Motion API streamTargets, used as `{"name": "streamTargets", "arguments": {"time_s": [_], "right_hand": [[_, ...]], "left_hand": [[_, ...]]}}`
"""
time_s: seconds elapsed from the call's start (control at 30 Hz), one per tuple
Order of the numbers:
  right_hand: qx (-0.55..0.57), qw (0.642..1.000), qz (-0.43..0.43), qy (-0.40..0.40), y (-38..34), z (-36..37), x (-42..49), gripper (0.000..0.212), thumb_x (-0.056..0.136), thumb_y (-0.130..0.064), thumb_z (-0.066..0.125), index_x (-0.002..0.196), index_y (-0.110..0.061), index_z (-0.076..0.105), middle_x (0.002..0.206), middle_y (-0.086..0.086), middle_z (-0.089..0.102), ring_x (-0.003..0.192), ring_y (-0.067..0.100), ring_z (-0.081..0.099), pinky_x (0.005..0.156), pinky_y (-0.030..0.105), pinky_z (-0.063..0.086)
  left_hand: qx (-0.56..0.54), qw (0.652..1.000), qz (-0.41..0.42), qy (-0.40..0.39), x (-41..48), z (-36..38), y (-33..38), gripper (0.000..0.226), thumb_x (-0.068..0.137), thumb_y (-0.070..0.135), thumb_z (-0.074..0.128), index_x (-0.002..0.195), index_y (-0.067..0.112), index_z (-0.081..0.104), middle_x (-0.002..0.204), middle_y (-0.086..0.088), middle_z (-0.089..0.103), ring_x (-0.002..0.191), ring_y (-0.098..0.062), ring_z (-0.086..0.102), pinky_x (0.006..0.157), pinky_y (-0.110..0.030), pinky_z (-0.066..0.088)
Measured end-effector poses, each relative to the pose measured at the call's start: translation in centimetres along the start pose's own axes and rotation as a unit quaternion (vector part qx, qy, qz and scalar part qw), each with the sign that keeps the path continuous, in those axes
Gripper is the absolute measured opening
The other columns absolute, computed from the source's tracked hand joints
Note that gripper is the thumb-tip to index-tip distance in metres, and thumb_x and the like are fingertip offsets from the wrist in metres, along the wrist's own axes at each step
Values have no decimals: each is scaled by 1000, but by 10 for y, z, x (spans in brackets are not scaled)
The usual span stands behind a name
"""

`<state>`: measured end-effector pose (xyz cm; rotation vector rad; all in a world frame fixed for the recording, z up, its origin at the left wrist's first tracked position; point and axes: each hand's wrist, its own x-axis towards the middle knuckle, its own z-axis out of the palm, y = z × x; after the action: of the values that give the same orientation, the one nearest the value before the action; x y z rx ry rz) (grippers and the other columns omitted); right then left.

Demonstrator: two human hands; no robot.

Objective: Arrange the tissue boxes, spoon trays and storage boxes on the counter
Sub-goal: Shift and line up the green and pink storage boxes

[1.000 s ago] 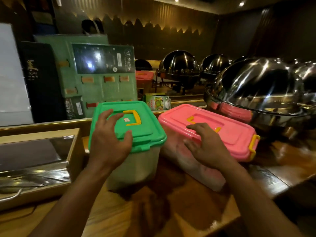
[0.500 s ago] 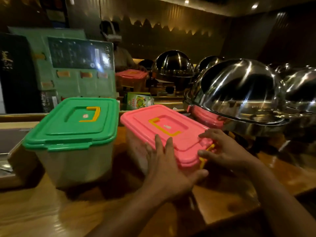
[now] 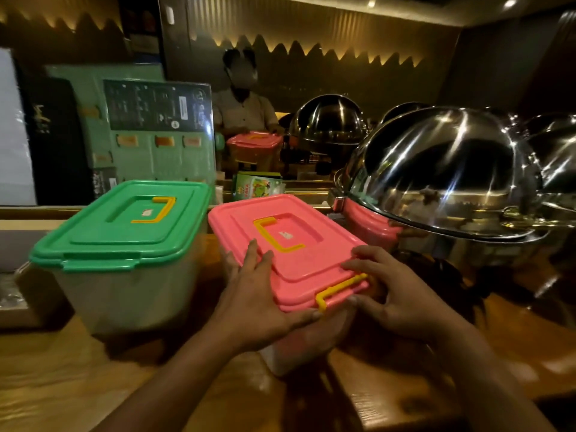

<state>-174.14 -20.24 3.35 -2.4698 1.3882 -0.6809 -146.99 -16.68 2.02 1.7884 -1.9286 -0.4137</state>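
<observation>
A pink-lidded storage box with yellow handle and yellow latch stands on the wooden counter at centre. My left hand grips its near left corner, thumb under the lid edge. My right hand holds its near right corner, fingertips on the lid by the latch. A green-lidded storage box stands to the left, apart from both hands. A green tissue box sits behind the two boxes.
Shiny domed chafing dishes crowd the right side, close to the pink box. A person stands beyond the counter with another pink-lidded box. A metal tray lies at far left. Green display board behind.
My left hand left the green box and took the pink box's near corner. My right hand slid to the latch end. The pink box has turned to lie more alongside the green one.
</observation>
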Motion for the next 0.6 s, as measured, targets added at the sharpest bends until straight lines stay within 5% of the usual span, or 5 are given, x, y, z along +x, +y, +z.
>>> {"name": "streamTargets", "arguments": {"time_s": [0.13,0.3,0.43,0.5,0.6], "right_hand": [[-26,996,-9,84,-4,21,6,69,76,-76,61,133,-37,57,141,-21,43,129,3,42,107,38,44],[-59,983,-16,175,-20,50,27,65,75,-72,66,121,-27,64,131,-7,53,122,14,50,102,46,44],[-47,979,33,194,-29,71,43,62,76,-73,60,123,-32,55,148,3,38,137,26,36,109,49,40],[-46,976,56,205,-35,84,49,64,77,-76,53,125,-34,51,151,8,33,143,33,25,113,53,34],[-29,973,85,210,-43,99,59,70,78,-82,43,130,-35,47,156,11,26,148,37,12,116,55,30]], "left_hand": [[-15,999,42,-22,23,-20,-28,160,27,103,50,160,24,10,166,2,-15,153,-30,-13,124,-46,7],[-96,994,57,11,39,-28,-55,156,30,95,63,159,19,18,168,-2,-8,152,-14,4,118,-25,10],[-234,971,37,35,51,-21,-74,130,51,62,88,157,22,25,163,8,17,145,-9,25,110,-12,26],[-372,928,17,21,60,-15,-82,121,51,48,96,153,34,32,162,9,28,144,-12,36,114,-29,36],[-518,855,22,15,70,-7,-86,98,58,34,93,144,34,46,139,-1,62,126,-23,60,96,-43,55]]}}
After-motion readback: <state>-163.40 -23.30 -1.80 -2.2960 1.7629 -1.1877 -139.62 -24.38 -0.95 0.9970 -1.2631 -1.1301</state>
